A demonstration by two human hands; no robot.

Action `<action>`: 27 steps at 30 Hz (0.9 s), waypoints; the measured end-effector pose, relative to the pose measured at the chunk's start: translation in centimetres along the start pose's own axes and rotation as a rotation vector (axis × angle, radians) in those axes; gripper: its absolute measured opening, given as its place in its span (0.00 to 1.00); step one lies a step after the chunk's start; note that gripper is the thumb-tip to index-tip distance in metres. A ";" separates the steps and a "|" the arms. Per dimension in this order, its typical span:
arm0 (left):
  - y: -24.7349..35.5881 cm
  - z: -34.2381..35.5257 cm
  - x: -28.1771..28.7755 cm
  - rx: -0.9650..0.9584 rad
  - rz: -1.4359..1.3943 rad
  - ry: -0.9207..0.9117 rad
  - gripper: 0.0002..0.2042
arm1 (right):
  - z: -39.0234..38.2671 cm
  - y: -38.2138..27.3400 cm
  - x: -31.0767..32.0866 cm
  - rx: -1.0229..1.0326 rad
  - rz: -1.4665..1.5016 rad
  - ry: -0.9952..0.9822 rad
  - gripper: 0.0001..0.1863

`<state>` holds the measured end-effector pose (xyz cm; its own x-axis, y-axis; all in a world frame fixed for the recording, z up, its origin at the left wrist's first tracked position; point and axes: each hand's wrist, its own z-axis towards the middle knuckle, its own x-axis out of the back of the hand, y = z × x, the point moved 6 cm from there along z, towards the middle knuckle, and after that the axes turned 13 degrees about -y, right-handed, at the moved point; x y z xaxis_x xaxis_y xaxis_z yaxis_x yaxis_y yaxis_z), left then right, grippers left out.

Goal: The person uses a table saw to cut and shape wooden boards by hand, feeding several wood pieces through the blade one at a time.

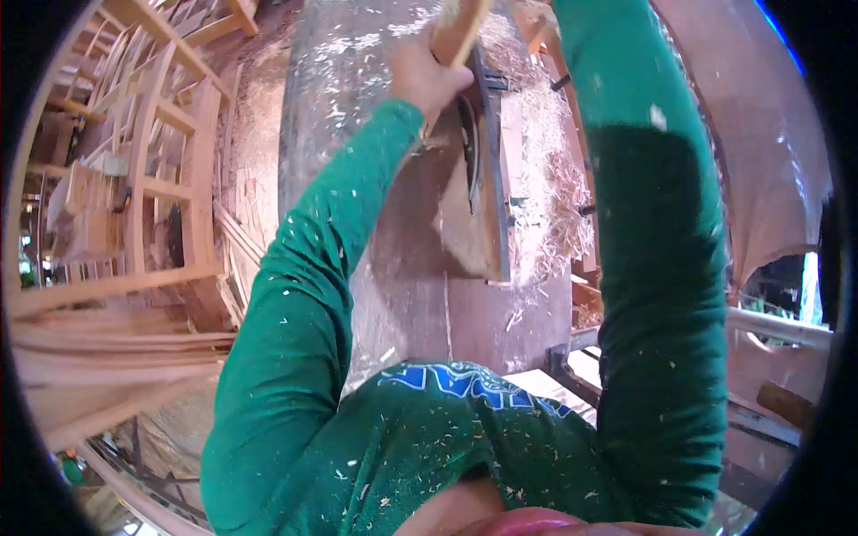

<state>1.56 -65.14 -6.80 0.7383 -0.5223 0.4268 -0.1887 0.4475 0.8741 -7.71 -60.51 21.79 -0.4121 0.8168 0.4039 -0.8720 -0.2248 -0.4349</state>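
My left hand (422, 79) is closed around a pale, curved piece of wood (459, 32) near the top of the view, with the thumb across its near end. The far part of that wood runs out of view. Just below the hand lies a flat wooden board (471, 246) with a dark straight edge and a dark curved slot, set on a broad worktable (402, 299). My right arm (657, 196) stretches far forward along the right side. The right hand is beyond the upper edge, so its fingers are hidden.
Curly wood shavings (559, 192) are heaped right of the board, and chips are scattered over the table's far left part. Wooden frames (170, 152) stand at the left, near stacked planks (116, 357). A pale brown sheet (760, 134) hangs at the right.
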 end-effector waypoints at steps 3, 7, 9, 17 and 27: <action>4.4 -10.2 0.8 0.038 -0.043 0.025 0.39 | -5.5 -5.1 5.0 -0.008 -0.159 -0.196 0.33; 7.6 -25.0 2.6 0.032 0.116 0.159 0.40 | -15.1 -12.4 11.5 -0.026 -0.397 -0.472 0.20; 10.5 -31.2 2.7 -0.122 0.263 0.242 0.39 | -20.6 -14.4 17.7 -0.027 -0.415 -0.424 0.24; -0.8 -41.8 0.8 0.204 -0.703 -0.147 0.20 | -40.3 -24.1 42.8 -0.243 0.934 0.233 0.37; -4.8 -39.8 -2.3 0.457 -1.628 -0.305 0.32 | -67.6 -25.8 42.7 -0.625 0.704 1.116 0.39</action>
<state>26.53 -37.15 -21.18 0.2121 -0.3273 -0.9208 0.3773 -0.8417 0.3862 15.10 16.06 -4.11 -0.0270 0.6824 -0.7305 -0.2061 -0.7189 -0.6639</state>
